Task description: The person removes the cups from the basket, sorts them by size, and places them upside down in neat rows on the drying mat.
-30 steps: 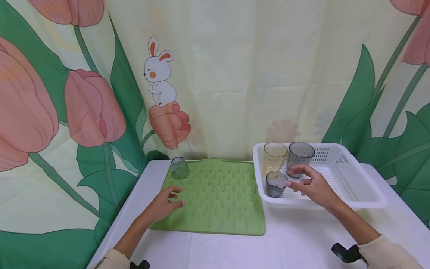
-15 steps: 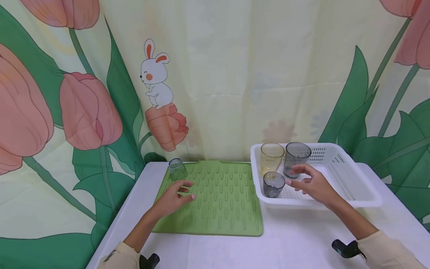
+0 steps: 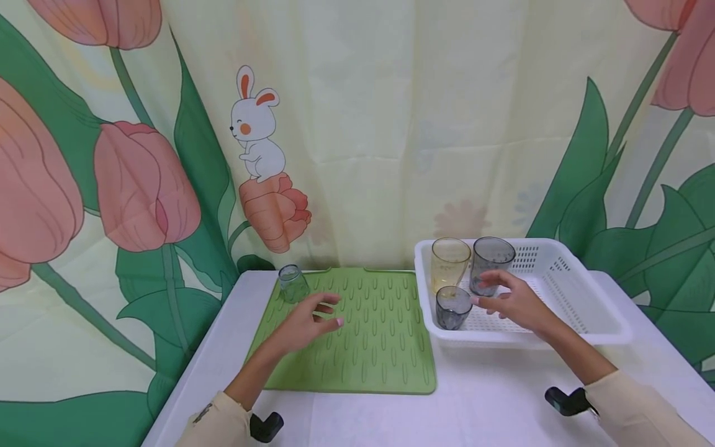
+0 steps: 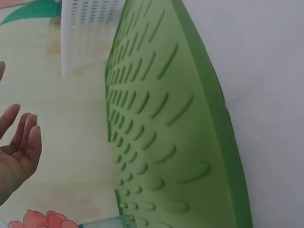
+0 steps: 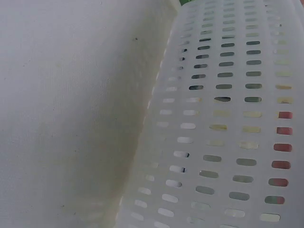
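Note:
My left hand hovers over the left part of a green ridged drying mat, its fingers loosely bent and holding nothing. Upside down at the mat's back left corner stands a small bluish-grey glass, just beyond that hand. Over the front of a white plastic basket is my right hand. Its thumb tip is beside the rim of a small dark glass; contact cannot be told. Behind stand an amber glass and a taller grey glass, the latter partly hidden by my right fingers.
The basket's slotted wall fills much of the right wrist view. A white cloth covers the table under mat and basket. A curtain printed with tulips and a rabbit hangs directly behind.
My left hand has moved right and slightly forward over the mat, away from its left edge. My right hand stays beside the small dark glass. The head view has shifted slightly.

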Motion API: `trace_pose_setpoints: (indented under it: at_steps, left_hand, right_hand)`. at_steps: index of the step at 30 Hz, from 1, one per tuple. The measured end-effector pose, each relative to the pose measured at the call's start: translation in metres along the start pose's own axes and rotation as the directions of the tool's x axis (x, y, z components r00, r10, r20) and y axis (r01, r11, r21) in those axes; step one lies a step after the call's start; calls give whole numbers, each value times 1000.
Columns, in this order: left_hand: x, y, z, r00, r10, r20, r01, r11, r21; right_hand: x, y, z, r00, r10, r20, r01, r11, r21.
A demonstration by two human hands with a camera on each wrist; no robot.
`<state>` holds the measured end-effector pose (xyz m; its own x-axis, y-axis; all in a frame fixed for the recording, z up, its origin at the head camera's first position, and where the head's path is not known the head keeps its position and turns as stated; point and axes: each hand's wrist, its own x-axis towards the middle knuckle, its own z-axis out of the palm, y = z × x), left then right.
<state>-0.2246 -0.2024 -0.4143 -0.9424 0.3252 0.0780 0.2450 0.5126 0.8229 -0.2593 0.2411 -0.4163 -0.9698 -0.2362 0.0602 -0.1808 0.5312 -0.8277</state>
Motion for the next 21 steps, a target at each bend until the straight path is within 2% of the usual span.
trace_pose_setpoints:
  at_steps: [11, 21]
  left_hand:
    - [15, 11, 14, 997, 68, 37, -67, 998, -16]
    - [27, 21, 24, 993, 89, 72, -87, 996, -33]
  right_hand:
    - [11, 1, 3, 998, 25, 60, -25, 1000, 5]
    - [18, 3, 1, 996, 27, 87, -28, 1000, 6]
